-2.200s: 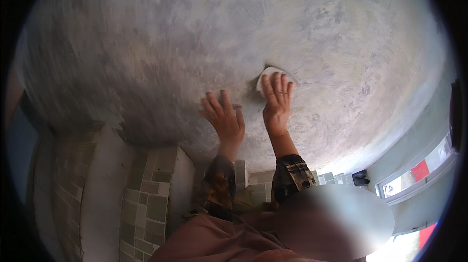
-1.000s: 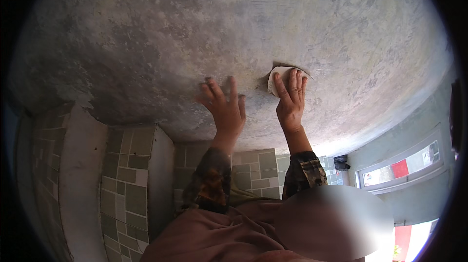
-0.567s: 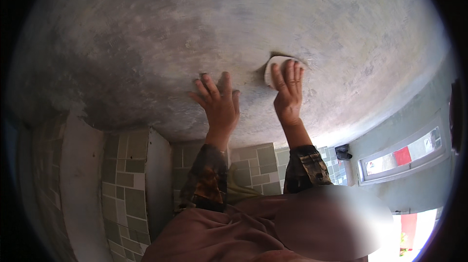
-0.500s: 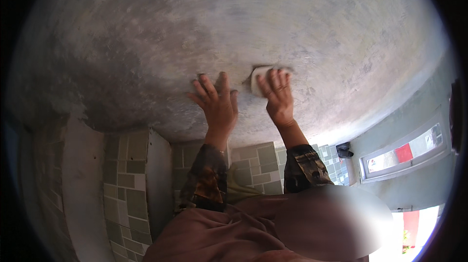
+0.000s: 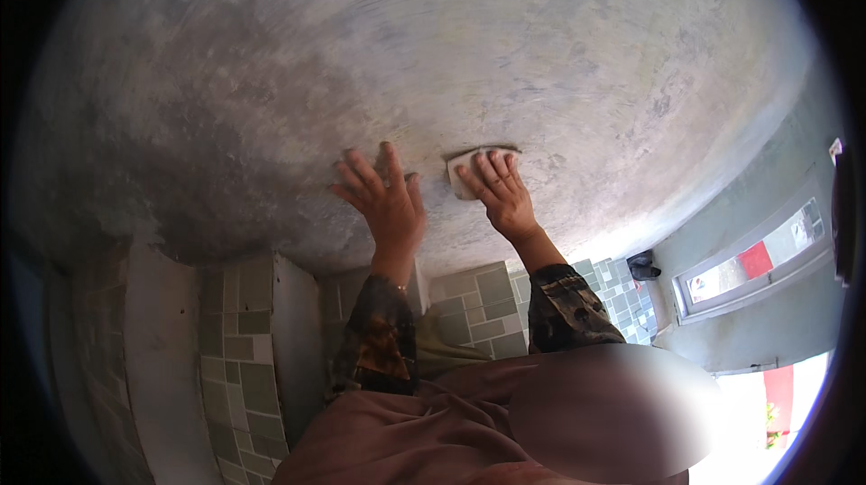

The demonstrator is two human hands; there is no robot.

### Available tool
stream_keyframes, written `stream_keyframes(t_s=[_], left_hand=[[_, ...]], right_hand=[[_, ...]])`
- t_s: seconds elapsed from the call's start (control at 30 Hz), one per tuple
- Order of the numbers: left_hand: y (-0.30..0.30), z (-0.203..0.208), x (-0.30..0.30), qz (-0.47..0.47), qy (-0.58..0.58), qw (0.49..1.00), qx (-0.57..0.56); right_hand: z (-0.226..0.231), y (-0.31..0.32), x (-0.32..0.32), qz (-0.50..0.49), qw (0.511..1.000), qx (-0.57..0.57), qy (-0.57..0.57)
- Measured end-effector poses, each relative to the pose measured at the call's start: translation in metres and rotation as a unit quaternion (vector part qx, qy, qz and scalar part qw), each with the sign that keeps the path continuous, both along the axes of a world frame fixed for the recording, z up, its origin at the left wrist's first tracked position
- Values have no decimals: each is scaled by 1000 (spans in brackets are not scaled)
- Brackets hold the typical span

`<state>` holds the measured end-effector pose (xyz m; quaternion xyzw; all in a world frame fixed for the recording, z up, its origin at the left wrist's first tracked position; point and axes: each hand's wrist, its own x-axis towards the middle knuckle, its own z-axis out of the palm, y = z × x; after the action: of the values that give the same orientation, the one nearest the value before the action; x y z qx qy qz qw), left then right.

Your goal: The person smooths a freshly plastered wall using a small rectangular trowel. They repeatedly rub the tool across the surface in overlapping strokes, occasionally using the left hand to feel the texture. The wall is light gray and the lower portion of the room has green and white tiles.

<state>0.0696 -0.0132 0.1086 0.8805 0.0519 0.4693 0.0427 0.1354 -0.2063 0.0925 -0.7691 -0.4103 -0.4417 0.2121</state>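
Note:
A mottled grey plastered wall (image 5: pixel 541 52) with streaky brush-like marks stretches in front of me. My right hand (image 5: pixel 505 201) presses a thin, pale, squarish sheet (image 5: pixel 463 180) against it, fingers laid over the sheet's face; it resembles sandpaper, though its kind cannot be made out for certain. A dark line of shadow runs along the sheet's upper edge. To the left, my left hand (image 5: pixel 386 201) is open, its spread fingers on or close to the wall, holding nothing. Both forearms wear dark patterned sleeves.
Steps with grey-green tiles (image 5: pixel 239 350) and pale sides lie at lower left. Tiled floor (image 5: pixel 483 304) shows below my arms. At right are a narrow window (image 5: pixel 753 261) in a grey wall, a dark object (image 5: pixel 642 266) by the floor's edge, and a bright opening (image 5: pixel 749 422).
My right hand has slid the sheet left and slightly lower along the wall. My left hand has shifted a little left, still spread. The view has tilted slightly.

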Motion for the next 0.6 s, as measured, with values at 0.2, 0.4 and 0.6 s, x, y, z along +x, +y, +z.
stream_keyframes(t_s=[0.2,0.4,0.6], left_hand=[[-1,0,1,5,-2,1000,5],[-3,-2,3,7,-9,1000,6],[0,-3,3,12,-11,1000,23]], right_hand=[[4,-9,2,-28,998,21,50],[-3,-1,-4,-3,1000,-13,9],[-11,-22,6,2,1000,11,-4]])
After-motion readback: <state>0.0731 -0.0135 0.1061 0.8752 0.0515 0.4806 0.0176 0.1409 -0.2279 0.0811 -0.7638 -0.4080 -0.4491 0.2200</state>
